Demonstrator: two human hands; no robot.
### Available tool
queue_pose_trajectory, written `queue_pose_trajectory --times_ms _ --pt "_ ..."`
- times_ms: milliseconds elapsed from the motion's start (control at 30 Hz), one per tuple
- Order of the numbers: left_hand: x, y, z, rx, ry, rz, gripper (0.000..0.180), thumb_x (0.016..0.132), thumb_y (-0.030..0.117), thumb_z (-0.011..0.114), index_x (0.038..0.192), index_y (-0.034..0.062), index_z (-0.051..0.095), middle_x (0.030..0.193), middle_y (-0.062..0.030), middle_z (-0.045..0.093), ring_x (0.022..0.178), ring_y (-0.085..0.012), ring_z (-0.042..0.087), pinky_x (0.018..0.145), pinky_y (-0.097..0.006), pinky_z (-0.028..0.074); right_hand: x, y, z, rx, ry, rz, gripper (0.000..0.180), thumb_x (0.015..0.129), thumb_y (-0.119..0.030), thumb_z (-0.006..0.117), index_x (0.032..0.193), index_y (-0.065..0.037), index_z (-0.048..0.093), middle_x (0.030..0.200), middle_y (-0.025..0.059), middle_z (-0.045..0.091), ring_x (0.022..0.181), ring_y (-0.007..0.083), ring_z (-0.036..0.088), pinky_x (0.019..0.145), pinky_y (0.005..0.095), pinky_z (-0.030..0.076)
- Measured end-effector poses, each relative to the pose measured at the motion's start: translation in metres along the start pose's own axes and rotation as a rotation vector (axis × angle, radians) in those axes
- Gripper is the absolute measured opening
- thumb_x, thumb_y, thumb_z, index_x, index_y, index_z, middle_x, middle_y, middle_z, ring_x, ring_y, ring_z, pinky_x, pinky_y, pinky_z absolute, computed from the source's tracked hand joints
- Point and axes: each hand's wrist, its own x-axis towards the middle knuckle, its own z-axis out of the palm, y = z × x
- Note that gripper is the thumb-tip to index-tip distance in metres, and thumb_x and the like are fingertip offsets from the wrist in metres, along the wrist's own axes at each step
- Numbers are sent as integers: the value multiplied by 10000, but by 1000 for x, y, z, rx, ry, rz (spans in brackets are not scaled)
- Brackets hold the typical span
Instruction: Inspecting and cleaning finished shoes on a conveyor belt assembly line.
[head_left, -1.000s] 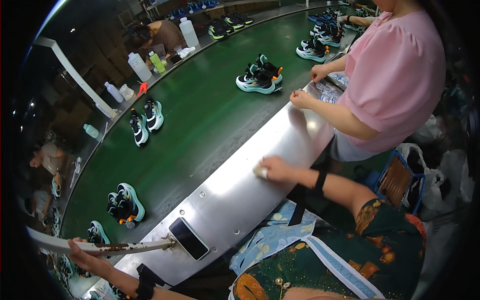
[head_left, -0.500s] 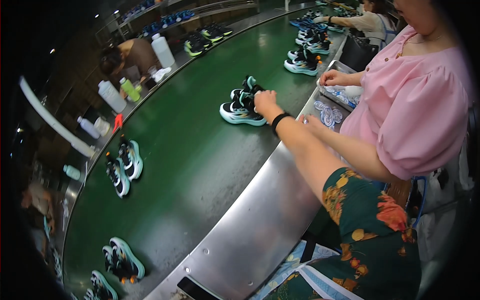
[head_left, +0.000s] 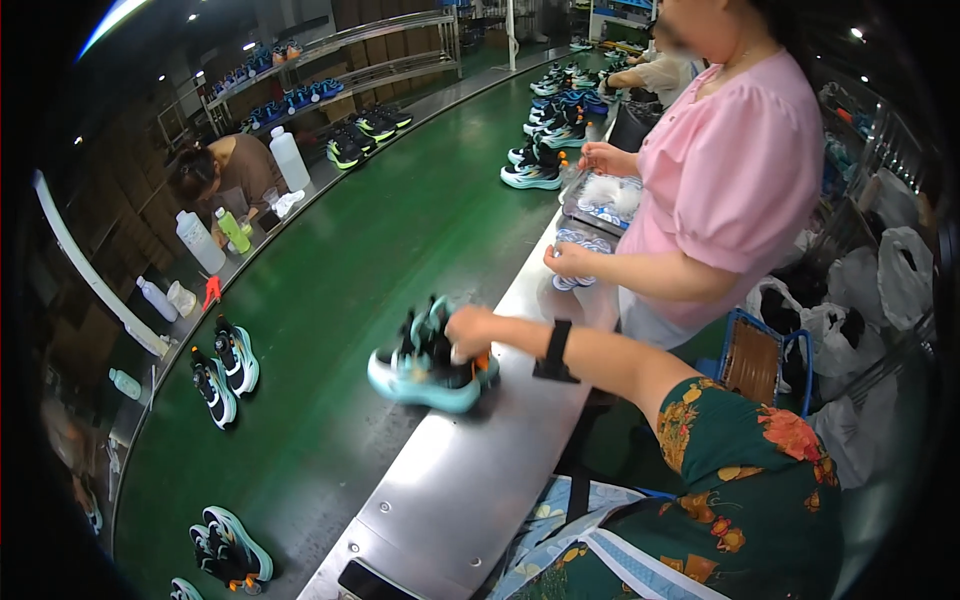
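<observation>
My right hand [head_left: 470,332] is closed on the upper part of a pair of black sneakers [head_left: 425,385] with thick pale mint soles. The pair is blurred by motion and sits at the line between the green belt and the metal edge. A black band circles my right wrist, and a green floral sleeve covers my upper arm. My left hand is out of view.
Similar sneaker pairs stand on the green belt [head_left: 330,300] at left and far right. Bottles and a red tool [head_left: 212,291] line its far rim. Beside me a co-worker in pink [head_left: 710,180] handles pieces by a tray. A dark phone-like slab lies near the front edge.
My right hand has brought the sneakers toward me and to the left, from the belt to the metal edge. The view has turned, showing more of the co-worker and the right side.
</observation>
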Motion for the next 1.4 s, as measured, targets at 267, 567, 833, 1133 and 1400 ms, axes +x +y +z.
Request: queue_pose_trajectory --times_ms 267,567,833,1133,1400 --pt "-142 129 5 -916 -1174 150 491 717 292 763 1132 74 619 1437 -221 337 1316 -422 292 1083 -505 257 -140 -91 86 125 256 -553 243 710 -254 673 855 -71 605 835 165 596 853 353 586 767 480 403" --pt "-156 125 4 -749 -1081 95 364 641 179 810 895 45 587 1499 -255 242 1362 -462 255 1102 -479 265 -180 -63 102 155 199 -736 321 784 -347 738 992 -109 685 915 171 544 877 342 521 790 410 441" --pt "-102 95 -13 -520 -944 47 234 756 22 656 985 12 608 1329 -222 485 1182 -403 479 976 -479 397 -239 -82 86 568 -250 -624 353 858 -243 689 1176 -97 647 895 143 563 797 235 605 768 320 499" --pt "-139 162 4 -901 -1633 24 288 770 52 652 1048 -6 605 953 -200 624 861 -397 596 781 -428 474 -228 -3 45 593 -256 -409 583 805 -153 740 1344 -123 519 955 22 594 737 85 518 665 243 450" --pt "-146 145 -3 -858 -1563 -173 352 774 25 630 1124 5 599 929 -194 619 835 -352 607 736 -396 483 -178 -44 90 807 -240 -648 593 772 -114 758 1314 -88 518 1088 78 607 882 111 572 759 263 480"
